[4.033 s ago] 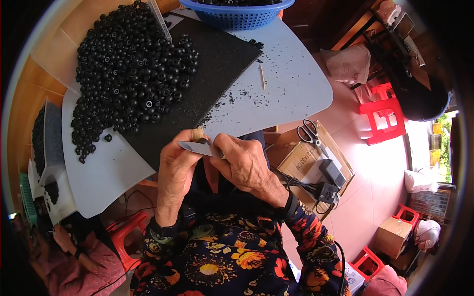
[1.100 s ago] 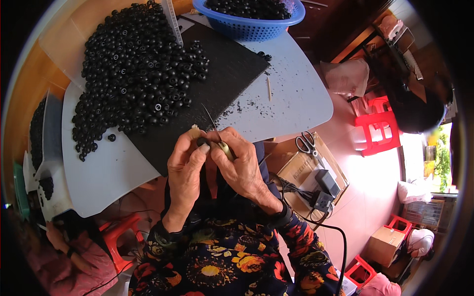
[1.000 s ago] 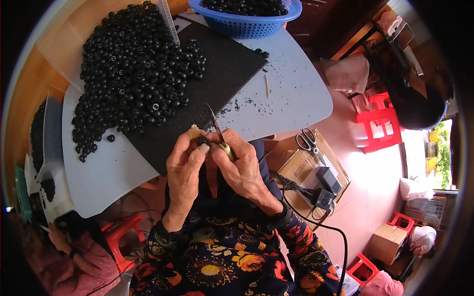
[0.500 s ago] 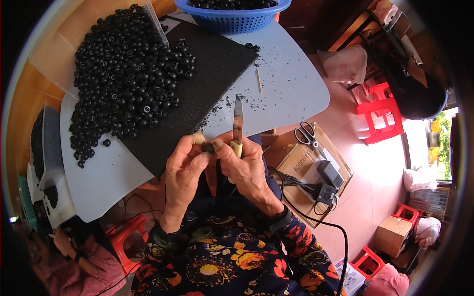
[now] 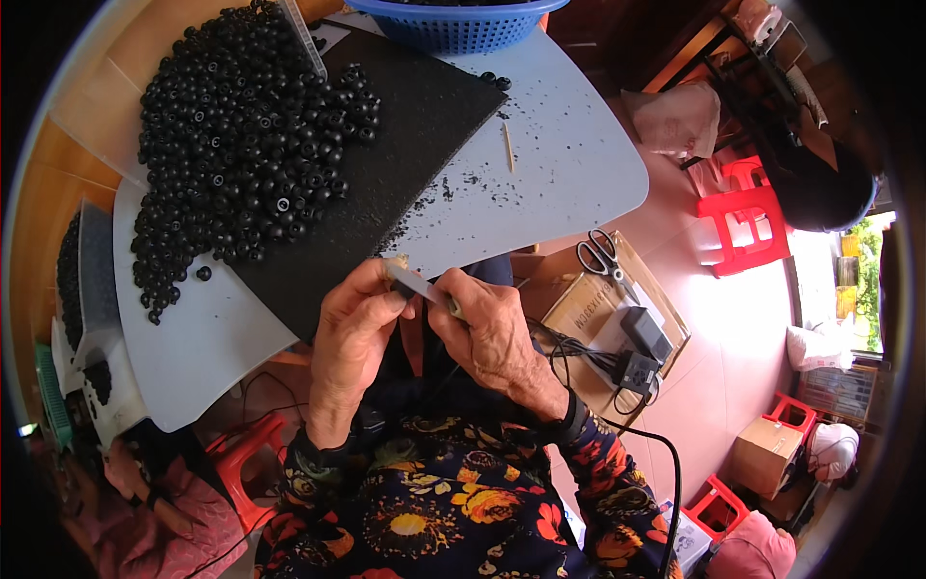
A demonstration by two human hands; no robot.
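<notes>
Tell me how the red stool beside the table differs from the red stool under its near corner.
The red stool beside the table stands in full view on the pink floor, right of the table; the red stool under its near corner is half hidden by the tabletop and the person's sleeve. The first sits in bright light, the second in shade. The first shows its slotted seat and legs; the second shows only part of its frame. Both are red plastic.

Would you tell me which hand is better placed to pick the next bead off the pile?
Left. The left hand is nearer the pile of black beads and pinches only a small piece, while the right hand grips the knife.
</notes>
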